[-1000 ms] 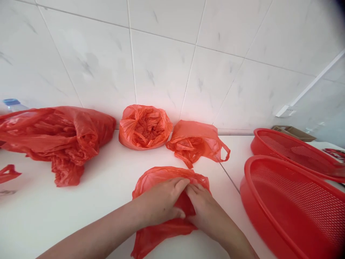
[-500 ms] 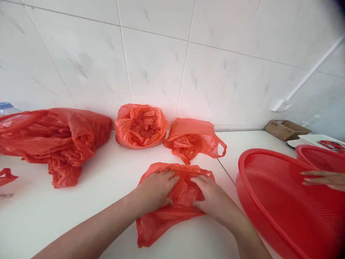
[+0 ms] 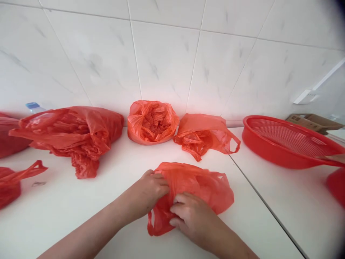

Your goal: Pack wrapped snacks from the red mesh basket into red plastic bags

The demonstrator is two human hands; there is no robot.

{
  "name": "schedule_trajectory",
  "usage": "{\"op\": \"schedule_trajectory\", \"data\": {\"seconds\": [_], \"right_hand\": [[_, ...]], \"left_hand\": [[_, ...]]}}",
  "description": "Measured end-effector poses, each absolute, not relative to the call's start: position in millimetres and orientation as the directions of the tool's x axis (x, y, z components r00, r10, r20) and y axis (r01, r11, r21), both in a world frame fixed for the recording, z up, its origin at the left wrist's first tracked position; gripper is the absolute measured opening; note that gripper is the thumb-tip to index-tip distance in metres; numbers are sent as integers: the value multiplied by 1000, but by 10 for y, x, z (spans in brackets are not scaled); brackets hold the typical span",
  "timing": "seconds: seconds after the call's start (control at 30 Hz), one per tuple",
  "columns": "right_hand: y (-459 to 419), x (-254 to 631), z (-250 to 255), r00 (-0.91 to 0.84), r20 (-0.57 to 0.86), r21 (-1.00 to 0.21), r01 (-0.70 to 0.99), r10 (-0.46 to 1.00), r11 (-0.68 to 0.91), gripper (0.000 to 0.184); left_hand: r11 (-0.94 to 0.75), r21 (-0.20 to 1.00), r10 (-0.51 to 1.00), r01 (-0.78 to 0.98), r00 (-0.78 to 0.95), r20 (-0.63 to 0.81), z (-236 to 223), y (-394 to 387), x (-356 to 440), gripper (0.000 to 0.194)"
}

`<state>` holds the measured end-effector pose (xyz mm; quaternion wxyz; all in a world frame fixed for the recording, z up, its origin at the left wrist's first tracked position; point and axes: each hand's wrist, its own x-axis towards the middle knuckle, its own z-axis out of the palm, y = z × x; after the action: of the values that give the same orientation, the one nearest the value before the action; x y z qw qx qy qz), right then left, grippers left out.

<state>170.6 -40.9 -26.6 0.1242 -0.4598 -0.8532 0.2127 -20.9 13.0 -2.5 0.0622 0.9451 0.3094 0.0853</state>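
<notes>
Far L of the red T-shirt bag (image 3: 205, 187), a bulging bag (image 3: 106, 118) slumps open, crumpled film (image 3: 85, 162) spilling out front. L hand (image 3: 149, 190) is curled closed on the T-shirt bag's L side, looks to be gripping it. Behind the T-shirt bag, a round bag (image 3: 137, 126) sits packed full, w/ a slack bag (image 3: 205, 122) beside it. T-shirt bag itself lies on the white tabletop (image 3: 258, 223), prob. mid-job: partly spread, handles loose, nothing folded or tied yet. R hand (image 3: 192, 216) appears to pinch its near part, thumb & fingers bent in. R of it, farther back: red mesh basket (image 3: 265, 147).
</notes>
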Motion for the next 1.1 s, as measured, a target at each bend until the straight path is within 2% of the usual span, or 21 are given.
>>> {"op": "schedule_trajectory", "data": {"seconds": [0.07,0.13,0.23,0.3,0.37,0.47,0.57,0.63,0.73,0.8,0.87,0.97,1.0,1.1], "right_hand": [[-405,1711,-256,-549,-5,-512,719,836,470,15],[-379,1754,-223,-511,20,-558,708,860,434,11],[-302,1852,-201,-365,122,-584,725,923,364,23],[-232,1931,-227,-250,166,-554,776,954,300,32],[-154,2018,-277,-153,151,-510,834,977,209,39],[-40,2140,-362,-60,49,-483,872,997,76,51],[34,2207,-415,-8,19,-502,865,1000,16,58],[33,2201,-396,5,88,-529,848,996,42,53],[-71,2167,-239,52,279,-576,808,959,124,33],[-201,2210,-68,136,413,-595,789,901,154,27],[-366,2373,101,269,524,-589,800,808,116,25],[-664,2862,228,408,627,-483,872,663,-80,31],[-775,3068,219,413,635,-422,893,653,-155,34],[-1106,3646,66,372,555,-234,928,744,-290,45]], "left_hand": [[-788,120,614,603,785,84,-51,191,-191,20],[-795,118,607,595,786,120,-36,212,-179,22],[-820,202,571,535,785,238,8,128,-157,24],[-836,254,543,486,796,266,6,15,-123,15],[-851,269,514,451,821,250,-37,-101,-74,12],[-880,228,463,416,859,220,-130,-211,0,3],[-890,197,448,411,870,208,-178,-236,25,25],[-880,191,471,435,851,232,-192,-228,0,24],[-853,187,522,488,792,317,-257,-200,-83,18],[-827,208,560,522,730,392,-340,-173,-140,31],[-772,295,631,563,627,457,-433,-140,-180,39],[-599,530,799,600,400,450,-542,-90,-203,41],[-543,599,838,589,334,432,-566,-74,-203,42],[-387,753,921,533,192,338,-599,-35,-185,46]]}}
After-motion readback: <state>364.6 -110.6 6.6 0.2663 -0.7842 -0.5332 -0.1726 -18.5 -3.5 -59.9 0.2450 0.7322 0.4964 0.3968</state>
